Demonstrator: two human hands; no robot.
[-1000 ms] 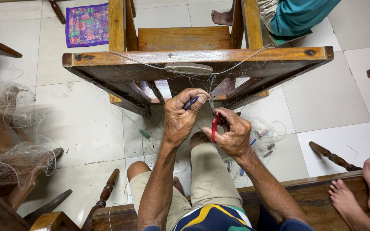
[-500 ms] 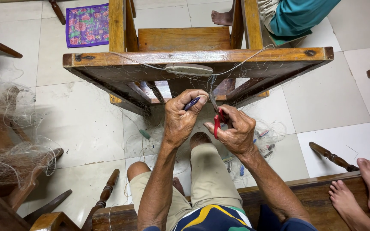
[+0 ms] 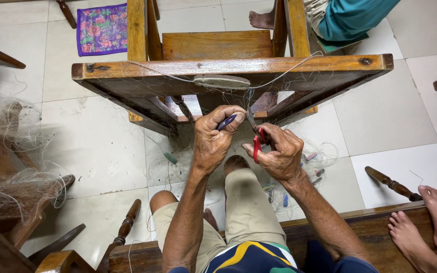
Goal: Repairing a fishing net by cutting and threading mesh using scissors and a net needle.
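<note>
Two hands work just below the wooden frame (image 3: 228, 68): the left hand (image 3: 213, 139) is closed on a small blue tool (image 3: 226, 122), and the right hand (image 3: 276, 151) grips red-handled scissors (image 3: 257, 141) at the fine net line (image 3: 251, 101) hanging from the frame. Loose netting (image 3: 16, 151) lies heaped at the left; much appears unfinished.

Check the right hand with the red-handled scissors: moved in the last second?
Yes, slightly. The right hand and red-handled scissors shifted rightward and a little up toward the wooden frame's front beam.
</note>
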